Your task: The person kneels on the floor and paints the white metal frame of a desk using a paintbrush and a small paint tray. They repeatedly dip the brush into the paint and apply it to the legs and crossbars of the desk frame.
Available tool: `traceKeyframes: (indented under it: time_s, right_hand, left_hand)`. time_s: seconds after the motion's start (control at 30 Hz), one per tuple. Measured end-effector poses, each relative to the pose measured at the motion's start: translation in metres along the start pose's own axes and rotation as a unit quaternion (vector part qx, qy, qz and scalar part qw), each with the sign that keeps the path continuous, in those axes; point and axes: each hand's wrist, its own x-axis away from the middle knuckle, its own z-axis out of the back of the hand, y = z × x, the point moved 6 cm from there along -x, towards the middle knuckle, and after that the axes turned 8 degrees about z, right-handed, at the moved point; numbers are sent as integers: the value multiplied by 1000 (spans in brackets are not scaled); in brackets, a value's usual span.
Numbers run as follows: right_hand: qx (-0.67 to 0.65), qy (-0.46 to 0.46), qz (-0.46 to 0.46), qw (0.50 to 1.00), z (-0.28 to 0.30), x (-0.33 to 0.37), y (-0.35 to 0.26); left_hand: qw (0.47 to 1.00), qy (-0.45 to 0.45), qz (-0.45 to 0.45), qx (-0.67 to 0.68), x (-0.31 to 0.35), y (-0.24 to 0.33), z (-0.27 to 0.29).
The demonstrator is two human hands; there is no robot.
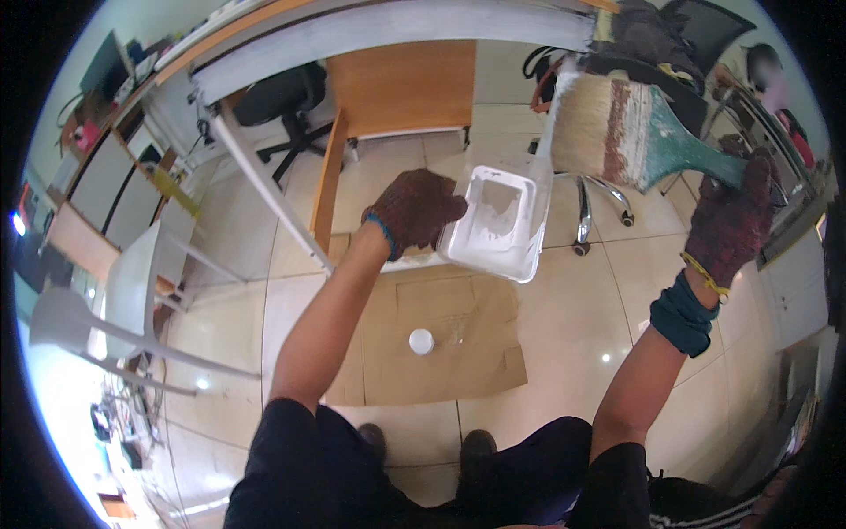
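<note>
In a dark red glove, my left hand [412, 212] grips the near-left rim of a plastic tub [529, 256] with white paint in its bottom. My right hand [730, 207], gloved alike, is closed round the green handle of a wide paintbrush [639, 132]. The brush lies sideways in the air, its pale bristles pointing left. Their tips are up by the right end of a white-painted table edge [388, 57], just beyond the tub; whether they touch it I cannot tell.
Flat on the tiled floor lies a cardboard sheet [441, 370], a round white lid-like thing [421, 342] on it. A white chair [70, 322] stands at left, a black office chair [282, 97] behind the table. Another person [771, 79] sits at the far right.
</note>
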Motion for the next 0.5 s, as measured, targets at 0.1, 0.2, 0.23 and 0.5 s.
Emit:
traceKeyframes:
  time_s: [0.1,0.2,0.23,0.5]
  right_hand:
    - [156,-111,48,980,2,-2,1]
    - [171,-208,-3,963,-27,25,-1]
    - [179,-238,-10,955,-36,34,-2]
    - [168,-459,-254,835,-154,108,-3]
  left_hand:
    - [999,-15,17,35,6,-4,11]
    - [996,-29,52,59,21,-20,20]
    - [995,-30,58,70,25,-25,22]
    - [1000,14,-20,6,52,-76,17]
